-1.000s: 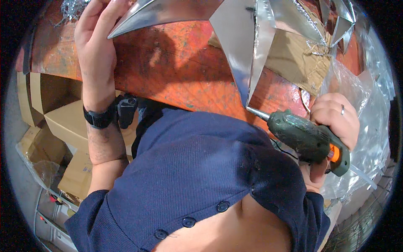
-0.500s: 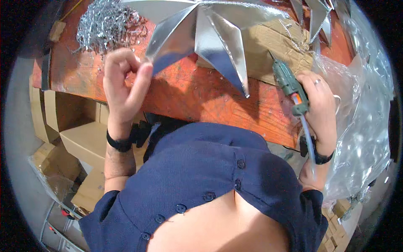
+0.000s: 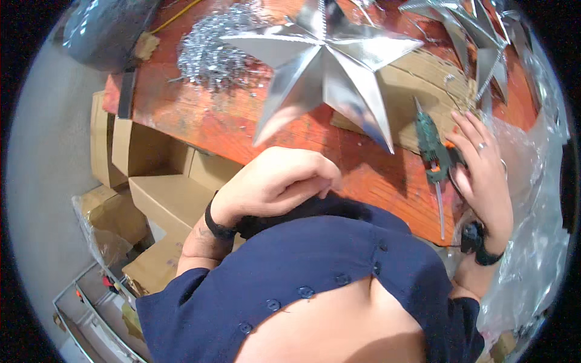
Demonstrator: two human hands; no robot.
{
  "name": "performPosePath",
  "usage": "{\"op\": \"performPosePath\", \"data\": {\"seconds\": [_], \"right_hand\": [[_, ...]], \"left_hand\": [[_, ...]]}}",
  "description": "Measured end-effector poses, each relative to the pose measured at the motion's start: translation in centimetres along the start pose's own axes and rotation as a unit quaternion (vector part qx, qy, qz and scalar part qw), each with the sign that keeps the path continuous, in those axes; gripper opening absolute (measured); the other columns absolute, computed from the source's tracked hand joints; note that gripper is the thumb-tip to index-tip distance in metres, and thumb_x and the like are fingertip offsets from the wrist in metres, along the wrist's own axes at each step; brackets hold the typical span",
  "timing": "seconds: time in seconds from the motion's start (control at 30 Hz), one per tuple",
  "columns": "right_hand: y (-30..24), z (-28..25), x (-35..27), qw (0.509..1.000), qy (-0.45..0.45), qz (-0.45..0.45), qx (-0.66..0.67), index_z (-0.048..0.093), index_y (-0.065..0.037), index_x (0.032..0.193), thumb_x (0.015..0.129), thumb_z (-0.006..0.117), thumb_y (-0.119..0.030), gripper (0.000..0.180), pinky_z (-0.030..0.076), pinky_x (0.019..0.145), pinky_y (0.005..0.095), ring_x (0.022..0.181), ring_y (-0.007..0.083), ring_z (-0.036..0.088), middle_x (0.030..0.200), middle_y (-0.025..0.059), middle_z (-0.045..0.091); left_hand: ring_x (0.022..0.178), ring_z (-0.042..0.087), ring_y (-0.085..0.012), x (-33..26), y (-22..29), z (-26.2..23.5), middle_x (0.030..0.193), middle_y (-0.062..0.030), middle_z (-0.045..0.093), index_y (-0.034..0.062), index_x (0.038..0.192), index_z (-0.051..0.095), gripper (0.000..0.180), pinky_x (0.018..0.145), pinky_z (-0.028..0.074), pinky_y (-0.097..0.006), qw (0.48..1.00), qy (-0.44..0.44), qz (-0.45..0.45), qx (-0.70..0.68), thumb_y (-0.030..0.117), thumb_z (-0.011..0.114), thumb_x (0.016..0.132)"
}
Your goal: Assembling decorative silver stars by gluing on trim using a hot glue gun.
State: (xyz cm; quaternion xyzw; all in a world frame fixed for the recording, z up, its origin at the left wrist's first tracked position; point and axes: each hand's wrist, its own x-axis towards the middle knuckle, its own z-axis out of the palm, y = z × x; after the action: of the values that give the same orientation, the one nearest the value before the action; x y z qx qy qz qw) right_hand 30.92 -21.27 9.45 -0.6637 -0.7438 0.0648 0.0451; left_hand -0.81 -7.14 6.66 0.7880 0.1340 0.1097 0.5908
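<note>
A silver six-pointed-looking folded star stands out above the orange table, its shiny faces ridged and partly edged with tinsel. In front of its lower points, my left hand is closed with fingers curled inward; whatever they may hold is hidden. A dark green hot glue gun rests on the table, nozzle pointing away and a glue stick protruding toward me. Just right of it, my right hand is open, its fingers stretched out over the handle side and not wrapped round the gun.
Silver tinsel lies heaped at the far left of the table. Flattened cardboard lies beneath the star and glue gun. More silver stars sit at the far right, beside clear plastic wrap. Open cardboard boxes stand below left.
My right hand has let go of the glue gun, which now rests on the table. My left hand has left the star's point and come inward to the right. The view has shifted.
</note>
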Motion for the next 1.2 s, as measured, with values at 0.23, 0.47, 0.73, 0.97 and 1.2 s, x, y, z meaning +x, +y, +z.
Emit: {"op": "performPosePath", "data": {"seconds": [0.23,0.47,0.73,0.97,1.2], "right_hand": [[-4.9,-1.7,4.0,0.982,0.108,-0.038,0.153,0.064,-0.002,0.094,0.073,0.072,-0.004,0.022,0.049,0.076,0.0404,0.088,0.033,0.061,0.094,0.0134,0.065],[-7.4,-3.2,7.6,0.969,0.189,-0.143,0.073,0.066,-0.001,0.087,0.07,0.076,-0.005,0.021,0.049,0.061,0.0374,0.068,0.0278,0.06,0.075,0.0095,0.061],[-7.4,-3.8,8.0,0.971,0.201,-0.124,0.044,0.066,0.001,0.088,0.071,0.075,-0.003,0.02,0.048,0.061,0.037,0.067,0.0282,0.059,0.074,0.0105,0.061],[-7.6,-4.0,7.8,0.972,0.199,-0.123,0.027,0.066,0.001,0.088,0.073,0.075,-0.007,0.019,0.047,0.06,0.0373,0.066,0.0277,0.059,0.074,0.0103,0.06],[-7.4,-5.0,7.7,0.971,0.2,-0.126,0.024,0.066,0.001,0.089,0.075,0.074,-0.01,0.02,0.047,0.061,0.0381,0.067,0.0282,0.059,0.075,0.011,0.061]], "left_hand": [[0.049,0.034,-0.0092,-3.4,-2.6,-6.2,0.06,-0.0008,0.039,0.0061,0.098,0.046,0.011,0.044,0.029,-0.024,0.897,0.369,0.104,-0.221,0.012,0.037,0.101],[0.054,0.032,-0.0038,-4.3,-5.9,-7.9,0.063,0.0029,0.038,0.0061,0.093,0.048,0.016,0.047,0.027,-0.021,0.868,0.483,-0.006,-0.115,0.016,0.042,0.103],[0.067,0.054,-0.0075,-2.1,-7.5,-7.5,0.083,-0.0035,0.063,0.0009,0.098,0.058,0.006,0.063,0.046,-0.02,0.887,0.447,-0.066,0.096,0.007,0.057,0.097],[0.109,0.05,-0.0287,0.3,-6.8,-8.8,0.106,-0.0031,0.059,0.0129,0.099,0.067,0.025,0.092,0.041,-0.041,0.835,0.292,0.053,0.463,0.01,0.071,0.074],[0.099,0.056,-0.0231,0.6,-6.2,-10.9,0.096,-0.0029,0.063,0.0128,0.089,0.069,0.01,0.087,0.043,-0.038,0.818,0.291,0.039,0.494,0.015,0.071,0.079]]}}
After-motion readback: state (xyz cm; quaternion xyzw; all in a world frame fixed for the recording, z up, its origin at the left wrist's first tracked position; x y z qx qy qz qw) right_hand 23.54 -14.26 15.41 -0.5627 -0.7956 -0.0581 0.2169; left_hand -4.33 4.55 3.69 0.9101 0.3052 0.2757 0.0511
